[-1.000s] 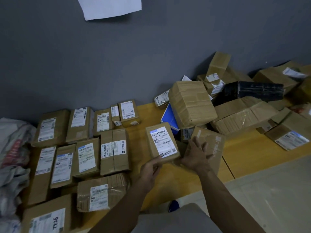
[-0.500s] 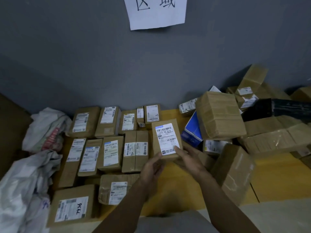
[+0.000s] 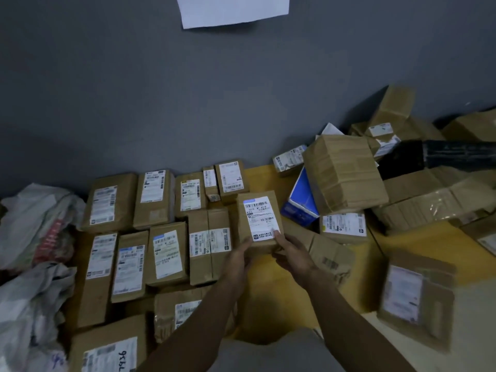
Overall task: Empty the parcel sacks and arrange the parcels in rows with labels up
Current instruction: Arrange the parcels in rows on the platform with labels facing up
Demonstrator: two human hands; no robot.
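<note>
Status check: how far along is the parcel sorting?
Done: about a dozen parcels lie label-up in rows on the left, beside crumpled sacks. In hand: left hand and right hand hold a small labelled box at the second row's right end. Left: the jumbled pile on the right.

Worn on the head, wide-angle. Looks forward and down toward the grey wall (image 3: 134, 89) at 12 o'clock. Sits near the held parcel (image 3: 257, 210); takes in rows (image 3: 166, 253) at 9 o'clock, heap (image 3: 346, 173) at 2 o'clock.

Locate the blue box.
Head view, right of centre: the blue box sits tilted under the large brown carton, just right of the held parcel.
</note>
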